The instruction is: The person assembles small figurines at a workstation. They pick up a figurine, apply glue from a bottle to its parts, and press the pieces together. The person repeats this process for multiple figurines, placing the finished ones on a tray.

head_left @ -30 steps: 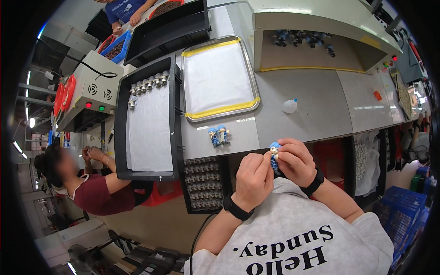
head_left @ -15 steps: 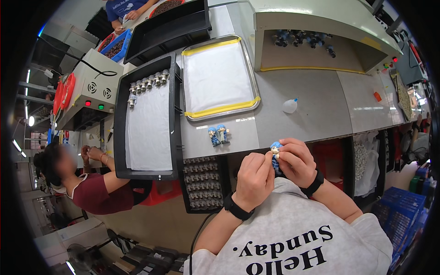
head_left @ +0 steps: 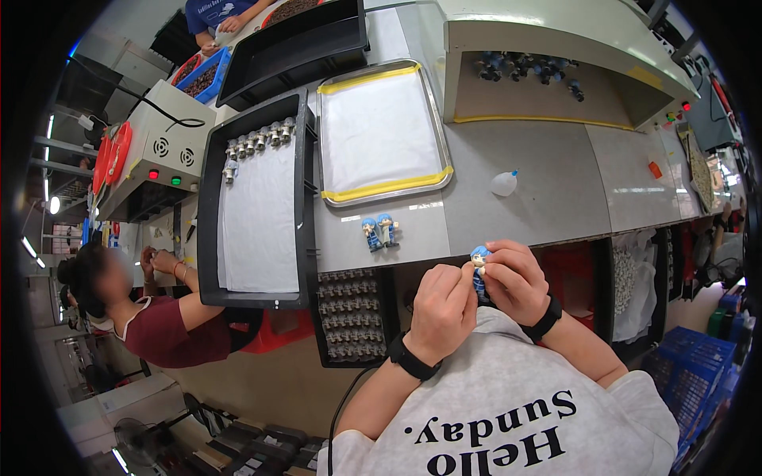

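Observation:
Between my two hands, just off the table's front edge, is a small blue-haired figurine (head_left: 479, 255) in dark blue clothes. My left hand (head_left: 446, 303) pinches it from the left side, fingers bent in. On its right side, the fingers of my right hand (head_left: 513, 278) close round the head and body. Fingers cover much of the figurine. Two similar blue-haired figurines (head_left: 379, 232) lie side by side on the grey table (head_left: 508, 222), left of my hands. A small white squeeze bottle (head_left: 504, 183) with a blue tip rests farther back.
A black crate (head_left: 305, 198) lined with white holds several figurines. Beside it lies a metal tray (head_left: 448, 155) edged with yellow tape. A light-coloured box (head_left: 548, 36) covers more figurines (head_left: 524, 67). Below the table is another filled crate (head_left: 391, 317). A co-worker (head_left: 163, 333) sits at left.
Both hands keep their grip on the figurine with hardly any movement. The whole view has shifted very slightly.

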`<action>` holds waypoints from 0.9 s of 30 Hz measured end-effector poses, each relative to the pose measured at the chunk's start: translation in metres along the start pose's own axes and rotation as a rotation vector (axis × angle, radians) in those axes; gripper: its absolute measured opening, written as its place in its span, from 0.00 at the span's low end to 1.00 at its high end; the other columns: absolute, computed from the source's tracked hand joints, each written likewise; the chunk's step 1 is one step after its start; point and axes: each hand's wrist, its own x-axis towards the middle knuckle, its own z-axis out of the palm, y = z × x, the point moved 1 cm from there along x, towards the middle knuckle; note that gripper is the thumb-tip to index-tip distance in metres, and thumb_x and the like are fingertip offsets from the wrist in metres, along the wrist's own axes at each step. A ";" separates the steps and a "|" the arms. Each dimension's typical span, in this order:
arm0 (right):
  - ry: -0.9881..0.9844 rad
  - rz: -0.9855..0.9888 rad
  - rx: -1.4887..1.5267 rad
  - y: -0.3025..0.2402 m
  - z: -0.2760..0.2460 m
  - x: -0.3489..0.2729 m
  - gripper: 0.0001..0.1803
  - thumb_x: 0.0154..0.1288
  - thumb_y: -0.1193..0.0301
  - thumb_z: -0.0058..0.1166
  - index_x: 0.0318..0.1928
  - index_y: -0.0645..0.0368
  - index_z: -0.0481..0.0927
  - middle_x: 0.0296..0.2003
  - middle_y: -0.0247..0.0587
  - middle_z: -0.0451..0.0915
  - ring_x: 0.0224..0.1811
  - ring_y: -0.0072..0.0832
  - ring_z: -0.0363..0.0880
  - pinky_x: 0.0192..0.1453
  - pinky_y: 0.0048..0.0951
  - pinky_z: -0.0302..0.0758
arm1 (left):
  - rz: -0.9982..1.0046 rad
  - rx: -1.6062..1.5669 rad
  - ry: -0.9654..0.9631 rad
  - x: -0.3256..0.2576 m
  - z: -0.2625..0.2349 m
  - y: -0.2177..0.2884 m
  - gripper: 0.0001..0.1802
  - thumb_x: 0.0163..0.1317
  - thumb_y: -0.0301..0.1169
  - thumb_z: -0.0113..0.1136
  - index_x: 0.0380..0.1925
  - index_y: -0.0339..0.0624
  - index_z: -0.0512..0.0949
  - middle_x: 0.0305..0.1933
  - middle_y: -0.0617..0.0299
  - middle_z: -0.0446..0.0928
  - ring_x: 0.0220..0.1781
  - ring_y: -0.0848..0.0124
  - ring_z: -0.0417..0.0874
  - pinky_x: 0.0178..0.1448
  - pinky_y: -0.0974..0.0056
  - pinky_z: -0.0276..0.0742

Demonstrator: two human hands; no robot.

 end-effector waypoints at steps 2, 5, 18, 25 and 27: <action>0.002 0.001 0.002 0.000 0.000 0.000 0.15 0.47 0.83 0.61 0.38 0.64 0.77 0.38 0.44 0.76 0.43 0.44 0.78 0.44 0.36 0.79 | -0.014 0.006 0.006 0.001 -0.001 0.001 0.15 0.44 0.14 0.58 0.36 0.27 0.78 0.26 0.54 0.71 0.27 0.59 0.74 0.32 0.60 0.72; 0.003 -0.001 0.005 -0.001 -0.001 0.000 0.15 0.47 0.83 0.62 0.39 0.63 0.76 0.38 0.44 0.75 0.43 0.44 0.78 0.45 0.36 0.79 | -0.008 0.008 0.017 0.000 0.000 0.002 0.15 0.43 0.14 0.58 0.36 0.27 0.78 0.26 0.54 0.71 0.27 0.59 0.75 0.32 0.60 0.72; 0.128 0.011 0.050 0.005 0.004 -0.011 0.24 0.49 0.77 0.68 0.42 0.54 0.66 0.38 0.40 0.74 0.38 0.37 0.77 0.43 0.35 0.78 | 0.023 -0.004 0.101 -0.008 0.006 0.000 0.14 0.46 0.12 0.59 0.37 0.26 0.78 0.26 0.53 0.72 0.27 0.59 0.75 0.31 0.62 0.72; 0.108 -0.029 -0.007 0.003 -0.001 -0.007 0.22 0.50 0.75 0.68 0.40 0.54 0.67 0.36 0.38 0.74 0.37 0.37 0.77 0.40 0.34 0.79 | 0.042 0.008 0.109 -0.009 0.007 0.002 0.15 0.46 0.12 0.59 0.37 0.26 0.78 0.27 0.52 0.72 0.28 0.59 0.76 0.32 0.62 0.73; 0.110 -0.034 -0.009 0.003 -0.002 -0.007 0.22 0.50 0.75 0.68 0.40 0.54 0.67 0.36 0.38 0.74 0.37 0.37 0.77 0.40 0.34 0.79 | 0.046 0.013 0.111 -0.009 0.007 0.003 0.15 0.46 0.12 0.59 0.37 0.26 0.78 0.27 0.53 0.72 0.29 0.59 0.76 0.32 0.62 0.73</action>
